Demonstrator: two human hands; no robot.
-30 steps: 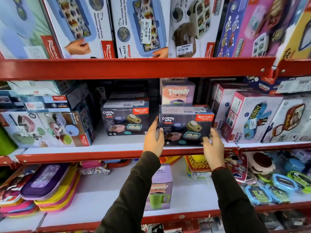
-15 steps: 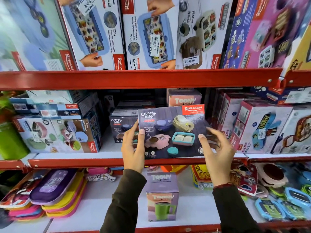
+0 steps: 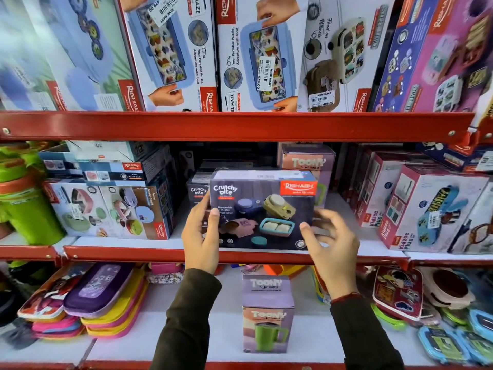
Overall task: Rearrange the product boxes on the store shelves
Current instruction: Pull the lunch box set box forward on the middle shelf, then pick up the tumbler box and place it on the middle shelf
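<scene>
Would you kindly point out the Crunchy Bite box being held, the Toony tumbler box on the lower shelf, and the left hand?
Crunchy Bite box (image 3: 262,209): head view, centre of its dark front face.
Toony tumbler box (image 3: 268,316): head view, front face above the green mug.
Left hand (image 3: 201,236): head view, back of the hand.

The Crunchy Bite box (image 3: 262,209) stands at the front edge of the middle shelf (image 3: 120,253), between the left hand (image 3: 201,236) and the right hand (image 3: 332,248). Behind it, to the left, stands a second Crunchy Bite box (image 3: 198,192); behind it, to the right, a Toony box (image 3: 306,160). Left of these is a stack of boxes (image 3: 112,193), right of them the Kidzee boxes (image 3: 432,209). On the shelf below, a tumbler box (image 3: 268,313) stands between the two sleeves, with pouches (image 3: 88,300) to its left. Big boxes (image 3: 256,54) stand on the top shelf (image 3: 240,126).
</scene>
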